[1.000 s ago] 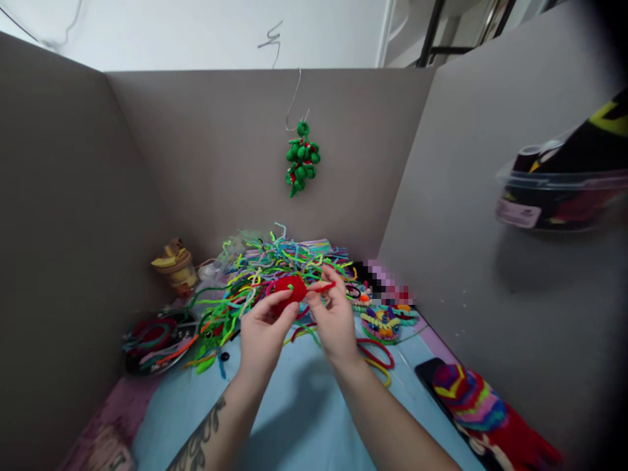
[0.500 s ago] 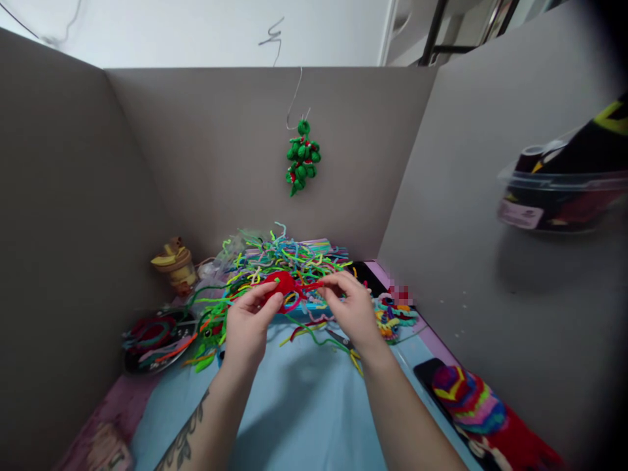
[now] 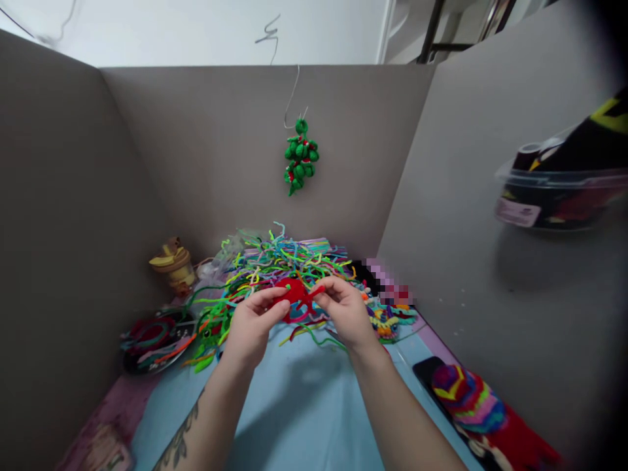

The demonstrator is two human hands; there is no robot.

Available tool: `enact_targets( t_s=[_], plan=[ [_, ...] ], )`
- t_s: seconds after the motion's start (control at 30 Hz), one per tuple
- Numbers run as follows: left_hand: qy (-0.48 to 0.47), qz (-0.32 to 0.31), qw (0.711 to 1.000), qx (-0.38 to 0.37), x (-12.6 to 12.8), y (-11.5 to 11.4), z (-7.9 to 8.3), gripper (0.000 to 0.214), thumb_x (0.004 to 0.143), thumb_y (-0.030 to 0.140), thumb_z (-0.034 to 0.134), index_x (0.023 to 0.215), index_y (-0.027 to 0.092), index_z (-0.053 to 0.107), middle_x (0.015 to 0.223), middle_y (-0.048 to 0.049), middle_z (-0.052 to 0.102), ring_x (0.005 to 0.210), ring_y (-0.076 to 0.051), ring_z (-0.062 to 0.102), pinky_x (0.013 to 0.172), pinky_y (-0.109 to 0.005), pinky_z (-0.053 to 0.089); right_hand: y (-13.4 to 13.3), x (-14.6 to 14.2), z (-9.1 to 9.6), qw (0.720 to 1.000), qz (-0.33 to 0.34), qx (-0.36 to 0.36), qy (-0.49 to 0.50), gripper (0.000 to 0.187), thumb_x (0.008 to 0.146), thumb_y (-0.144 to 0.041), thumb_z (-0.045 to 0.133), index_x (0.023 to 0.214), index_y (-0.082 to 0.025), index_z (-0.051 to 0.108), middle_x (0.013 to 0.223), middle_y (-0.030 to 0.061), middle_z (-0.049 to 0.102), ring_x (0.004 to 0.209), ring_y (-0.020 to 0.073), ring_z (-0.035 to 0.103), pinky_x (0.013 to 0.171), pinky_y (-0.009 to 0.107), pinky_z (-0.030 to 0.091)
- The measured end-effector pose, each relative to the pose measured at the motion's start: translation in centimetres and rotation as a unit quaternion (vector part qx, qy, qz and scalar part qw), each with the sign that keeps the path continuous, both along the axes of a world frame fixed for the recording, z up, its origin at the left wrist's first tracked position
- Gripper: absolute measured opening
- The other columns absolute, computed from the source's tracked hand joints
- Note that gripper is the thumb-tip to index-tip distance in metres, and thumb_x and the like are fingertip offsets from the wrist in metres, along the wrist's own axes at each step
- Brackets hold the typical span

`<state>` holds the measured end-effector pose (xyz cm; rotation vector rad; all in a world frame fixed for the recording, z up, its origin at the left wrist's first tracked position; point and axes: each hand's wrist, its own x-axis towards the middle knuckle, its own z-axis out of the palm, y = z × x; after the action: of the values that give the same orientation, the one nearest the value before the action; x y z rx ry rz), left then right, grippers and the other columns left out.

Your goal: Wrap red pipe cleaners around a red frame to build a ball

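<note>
Both hands are raised over the blue mat (image 3: 304, 405). My left hand (image 3: 251, 324) pinches a small red coiled pipe-cleaner piece (image 3: 290, 290) with a green dot in it. My right hand (image 3: 344, 310) is closed on the loose red pipe-cleaner end (image 3: 314, 294) that comes off that piece. The two hands are close together, thumbs facing. Behind them lies a big tangled pile of coloured pipe cleaners (image 3: 279, 261).
Grey partition walls stand on three sides. A green pipe-cleaner cluster (image 3: 299, 157) hangs on a wire from the back wall. A yellow figure jar (image 3: 171, 265) and a dark tray of pipe cleaners (image 3: 152, 340) sit at left. A striped knitted item (image 3: 466, 396) lies at right, a plastic tub (image 3: 559, 190) higher up.
My right hand pulled the red end out to the right, then came back in toward the red piece. My left hand kept hold of the piece and barely moved.
</note>
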<state>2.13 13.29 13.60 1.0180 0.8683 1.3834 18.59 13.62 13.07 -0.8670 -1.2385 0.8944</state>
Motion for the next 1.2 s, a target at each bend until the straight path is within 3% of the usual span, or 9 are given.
enact_targets(
  t_s=[0.2, 0.37, 0.5, 0.77, 0.83, 0.93, 1.03, 1.2],
  plan=[
    [0.008, -0.007, 1.0, 0.019, 0.1, -0.2, 0.2, 0.027, 0.06, 0.025, 0.081, 0.082, 0.016, 0.07, 0.077, -0.0024, 0.07, 0.064, -0.011, 0.06, 0.062, -0.021, 0.049, -0.2, -0.7, 0.2, 0.998, 0.054, -0.002, 0.02, 0.008, 0.068, -0.027, 0.067, 0.068, -0.02, 0.061, 0.069, -0.0018, 0.055, 0.062, 0.0123, 0.05, 0.058, 0.024, 0.042],
    [0.009, -0.001, 1.0, 0.018, 0.3, -0.3, 0.3, 0.028, 0.06, 0.025, 0.081, 0.083, 0.016, 0.068, 0.077, -0.0021, 0.068, 0.062, -0.01, 0.06, 0.059, -0.021, 0.049, 0.2, -1.0, -0.3, 1.0, 0.002, 0.018, -0.018, 0.003, 0.065, -0.023, 0.068, 0.066, -0.02, 0.066, 0.089, 0.0035, 0.055, 0.093, 0.0196, 0.056, 0.082, 0.032, 0.044],
    [0.012, 0.022, 0.999, 0.02, 0.4, -0.1, -0.1, 0.03, 0.059, 0.024, 0.081, 0.084, 0.015, 0.067, 0.081, -0.0029, 0.069, 0.067, -0.012, 0.062, 0.062, -0.022, 0.049, 0.4, -1.2, -0.7, 0.999, 0.001, -0.01, -0.035, 0.005, 0.066, -0.024, 0.067, 0.069, -0.02, 0.067, 0.099, 0.0061, 0.057, 0.096, 0.0214, 0.057, 0.079, 0.033, 0.046],
    [0.026, 0.096, 0.994, 0.051, 0.2, 0.1, -0.4, 0.03, 0.061, 0.025, 0.079, 0.087, 0.016, 0.067, 0.085, -0.0032, 0.07, 0.074, -0.014, 0.064, 0.07, -0.025, 0.05, 0.2, -2.3, -1.3, 0.996, 0.002, 0.001, -0.087, 0.028, 0.076, -0.026, 0.061, 0.103, -0.022, 0.063, 0.109, 0.0059, 0.06, 0.101, 0.0212, 0.057, 0.079, 0.032, 0.048],
    [0.045, 0.116, 0.99, 0.058, 0.2, 0.0, -0.2, 0.028, 0.062, 0.025, 0.078, 0.086, 0.017, 0.067, 0.085, -0.0032, 0.07, 0.075, -0.014, 0.064, 0.07, -0.025, 0.05, -0.2, -2.5, -1.4, 0.991, -0.084, 0.025, -0.099, 0.03, 0.077, -0.024, 0.06, 0.107, -0.021, 0.058, 0.104, 0.0061, 0.061, 0.095, 0.0202, 0.057, 0.079, 0.033, 0.047],
    [0.078, 0.145, 0.984, 0.071, 0.3, -0.3, 0.1, 0.024, 0.063, 0.024, 0.077, 0.084, 0.017, 0.068, 0.084, -0.0027, 0.071, 0.076, -0.015, 0.065, 0.071, -0.025, 0.05, -1.1, -2.8, -1.1, 0.955, -0.217, 0.131, -0.153, 0.017, 0.077, -0.023, 0.063, 0.093, -0.021, 0.057, 0.089, 0.0039, 0.059, 0.085, 0.0193, 0.056, 0.078, 0.035, 0.046],
    [0.086, 0.139, 0.983, 0.079, 0.6, -0.6, 0.2, 0.023, 0.064, 0.024, 0.075, 0.084, 0.017, 0.068, 0.083, -0.003, 0.071, 0.076, -0.016, 0.065, 0.071, -0.026, 0.05, -1.8, -3.0, -0.7, 0.925, -0.197, 0.229, -0.232, 0.011, 0.08, -0.021, 0.062, 0.089, -0.023, 0.059, 0.085, 0.0035, 0.061, 0.083, 0.0196, 0.056, 0.076, 0.035, 0.047],
    [0.099, 0.124, 0.983, 0.092, 1.0, -0.8, 0.0, 0.019, 0.064, 0.022, 0.075, 0.082, 0.017, 0.069, 0.079, -0.002, 0.07, 0.073, -0.015, 0.063, 0.071, -0.025, 0.049, -1.8, -3.2, -0.9, 0.905, -0.19, 0.25, -0.289, 0.018, 0.086, -0.013, 0.05, 0.092, -0.024, 0.063, 0.085, 0.0058, 0.064, 0.081, 0.0204, 0.058, 0.074, 0.037, 0.049]
  ],
)
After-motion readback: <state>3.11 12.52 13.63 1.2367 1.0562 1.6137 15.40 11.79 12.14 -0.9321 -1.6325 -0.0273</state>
